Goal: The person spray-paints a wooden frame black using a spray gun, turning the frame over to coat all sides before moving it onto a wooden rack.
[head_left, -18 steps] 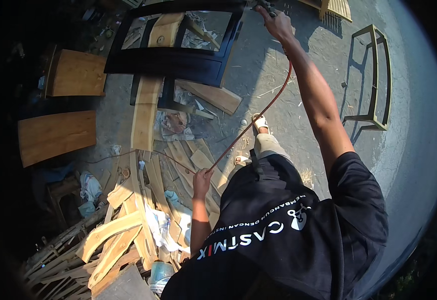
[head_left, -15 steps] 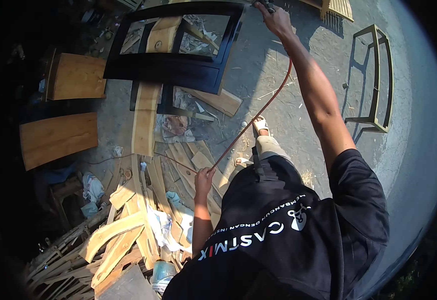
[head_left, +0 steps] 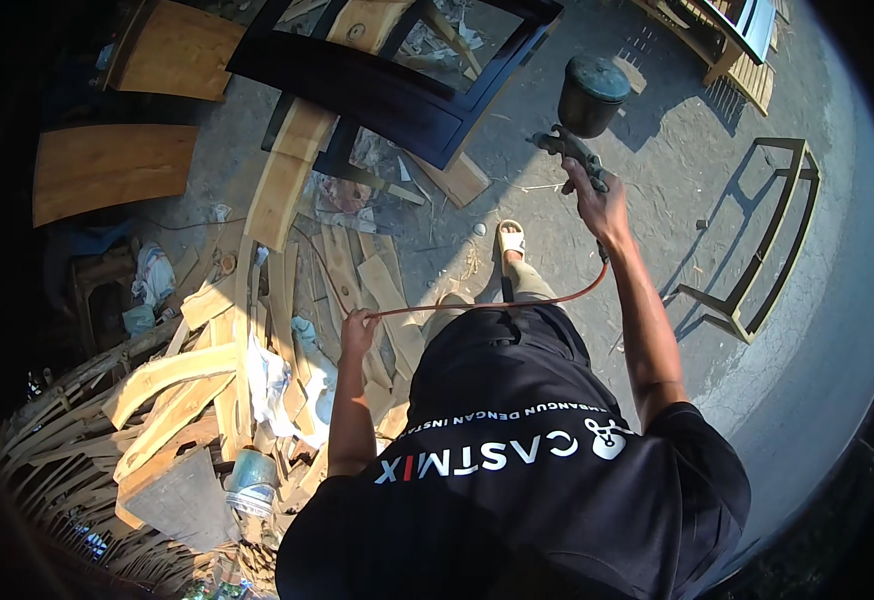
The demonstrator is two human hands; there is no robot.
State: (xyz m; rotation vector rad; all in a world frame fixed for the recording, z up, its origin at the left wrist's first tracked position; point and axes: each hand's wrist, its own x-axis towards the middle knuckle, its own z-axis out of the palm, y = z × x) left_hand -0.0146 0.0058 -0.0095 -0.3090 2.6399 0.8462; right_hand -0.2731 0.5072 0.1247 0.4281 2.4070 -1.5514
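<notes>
My right hand [head_left: 600, 208] is wrapped around the grip of one spray gun [head_left: 577, 153], out ahead of me on the right. Its nozzle points left, toward the dark frame [head_left: 367, 80], and the body's long axis slants down to the right; one lidded cup [head_left: 589, 95] sits at its far side. One red hose [head_left: 487, 306] runs from the grip to my left hand [head_left: 358, 332], whose fingers close on it. Two brown panels [head_left: 117, 172] lie at left. White lettering, one letter red, crosses my black shirt [head_left: 497, 380].
</notes>
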